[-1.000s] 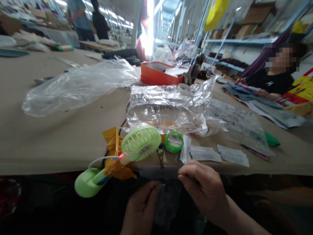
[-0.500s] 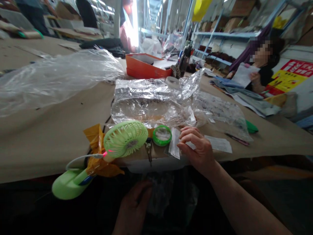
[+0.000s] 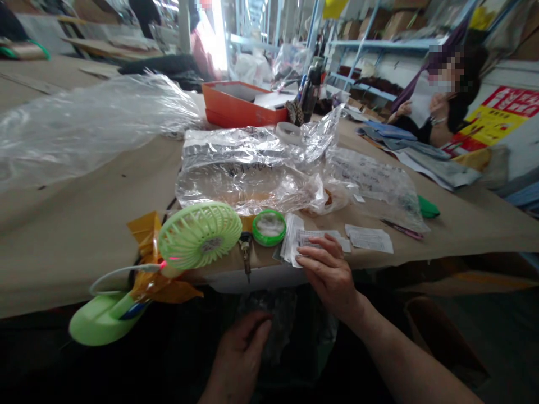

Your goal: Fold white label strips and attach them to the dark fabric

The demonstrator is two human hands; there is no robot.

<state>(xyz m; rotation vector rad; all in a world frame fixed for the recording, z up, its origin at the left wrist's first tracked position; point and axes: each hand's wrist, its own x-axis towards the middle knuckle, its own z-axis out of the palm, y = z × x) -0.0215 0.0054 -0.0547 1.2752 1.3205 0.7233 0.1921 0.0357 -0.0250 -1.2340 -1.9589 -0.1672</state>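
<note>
Right hand (image 3: pixel 328 272) flat on paper slips (image 3: pixel 295 244) at the bench (image 3: pixel 63 241) edge.
Fingers spread, pressing one stack; two loose slips (image 3: pixel 369 238) beside; left hand (image 3: pixel 242 353) pinches clear bag (image 3: pixel 273 322) below.

1. A long worktop (image 3: pixel 63 247) covered in brown paper runs from the near edge away into the room.
2. Blue metal shelving (image 3: pixel 370 45) lines the right side, with cardboard boxes (image 3: pixel 396 22) on the upper shelves.
3. Bright light (image 3: pixel 210 39) floods in at the far end.
4. A red and yellow poster (image 3: pixel 501 115) hangs at the right edge.
5. Another table (image 3: pixel 96 47) stands at the far left.
</note>
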